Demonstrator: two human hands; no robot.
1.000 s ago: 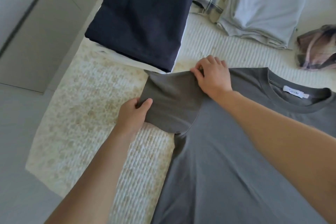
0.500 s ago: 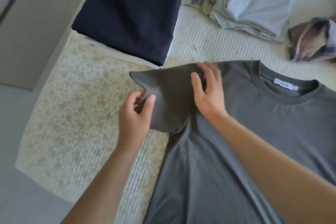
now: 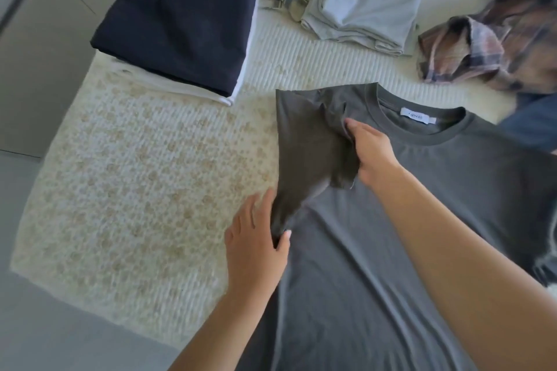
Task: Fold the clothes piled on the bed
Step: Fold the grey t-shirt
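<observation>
Both hands fold the grey T-shirt (image 3: 376, 250) sleeve inward on the bed (image 3: 150, 190).

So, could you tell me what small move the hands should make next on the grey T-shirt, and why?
Probably press the folded sleeve flat onto the chest of the grey T-shirt. The right hand holds its bunched, wrinkled edge, and the left hand pinches the side fold, so it is not lying smooth yet.
</observation>
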